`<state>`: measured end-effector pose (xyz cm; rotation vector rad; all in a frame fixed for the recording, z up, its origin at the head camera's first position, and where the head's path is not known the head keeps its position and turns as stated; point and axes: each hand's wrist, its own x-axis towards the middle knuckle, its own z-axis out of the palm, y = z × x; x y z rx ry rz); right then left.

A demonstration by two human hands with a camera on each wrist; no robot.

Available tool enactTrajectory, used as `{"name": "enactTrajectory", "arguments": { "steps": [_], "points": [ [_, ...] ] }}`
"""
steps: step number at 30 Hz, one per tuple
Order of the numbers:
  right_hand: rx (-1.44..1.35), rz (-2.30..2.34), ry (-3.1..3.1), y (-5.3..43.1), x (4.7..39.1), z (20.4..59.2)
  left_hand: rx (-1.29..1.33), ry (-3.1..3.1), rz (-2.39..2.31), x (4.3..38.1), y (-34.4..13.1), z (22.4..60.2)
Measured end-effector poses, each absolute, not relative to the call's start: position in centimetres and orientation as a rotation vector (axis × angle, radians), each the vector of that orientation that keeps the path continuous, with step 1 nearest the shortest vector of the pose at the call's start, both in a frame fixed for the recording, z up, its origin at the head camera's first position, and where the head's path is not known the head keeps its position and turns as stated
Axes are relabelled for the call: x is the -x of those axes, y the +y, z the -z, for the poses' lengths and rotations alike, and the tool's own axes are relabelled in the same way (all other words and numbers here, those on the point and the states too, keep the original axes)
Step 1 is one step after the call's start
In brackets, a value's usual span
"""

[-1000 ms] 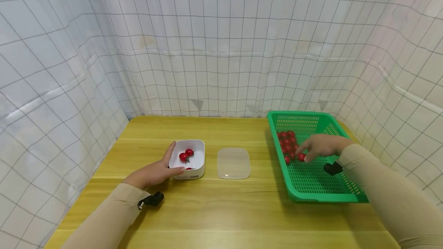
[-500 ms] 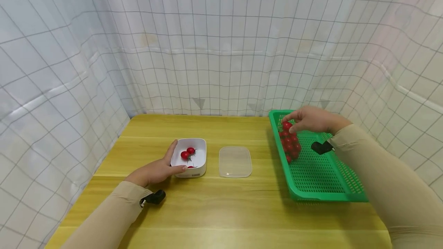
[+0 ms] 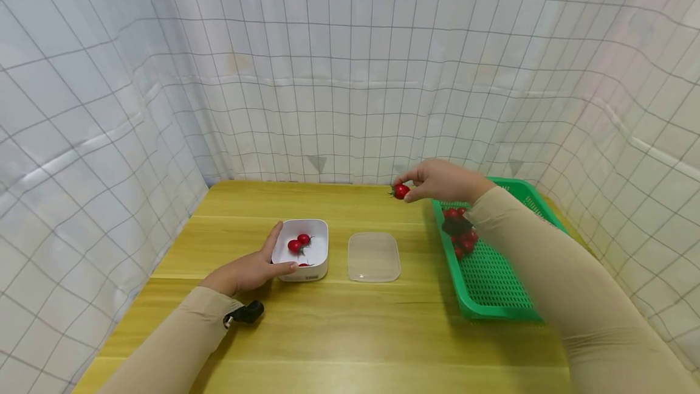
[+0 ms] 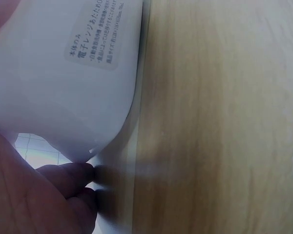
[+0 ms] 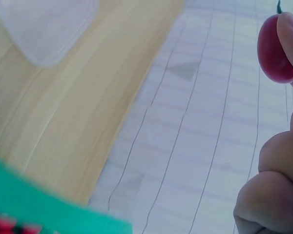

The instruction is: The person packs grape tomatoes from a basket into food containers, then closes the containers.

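My right hand (image 3: 445, 181) pinches a red cherry tomato (image 3: 401, 191) with a green stem between thumb and fingers, held in the air left of the green basket. In the right wrist view the same cherry tomato (image 5: 274, 51) shows at the upper right. My left hand (image 3: 251, 269) grips the left side of a white square container (image 3: 319, 266), thumb at its front rim. Several cherry tomatoes (image 3: 295, 246) lie inside it. Up close, the left wrist view shows the container's wall (image 4: 63, 97) with printed text and fingers at its lower corner.
A translucent lid (image 3: 374, 257) lies flat on the wooden table (image 3: 350, 333) between container and basket. The green basket (image 3: 465, 297) at the right holds more cherry tomatoes (image 3: 465, 243) along its left side, partly hidden by the wrist camera. Grid-patterned sheeting (image 3: 350, 78) surrounds the table.
My right hand picked up a cherry tomato from the basket, raised it and carried it left past the basket's rim. The left hand stays on the container.
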<state>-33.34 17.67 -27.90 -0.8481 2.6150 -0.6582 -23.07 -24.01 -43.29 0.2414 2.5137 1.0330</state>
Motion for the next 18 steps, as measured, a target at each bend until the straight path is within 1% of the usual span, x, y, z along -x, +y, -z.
{"name": "enactTrajectory", "arguments": {
  "steps": [6, 18],
  "points": [
    [0.94, 0.627, 2.609, 14.4, 33.6, 28.1, -0.24, 2.511, -1.038, 23.0, -23.9, 43.3],
    [0.975, 0.57, 2.555, 7.2, 33.6, 29.8, -0.239, 2.512, -1.04, 23.1, -24.0, 43.3]
  ]
}}
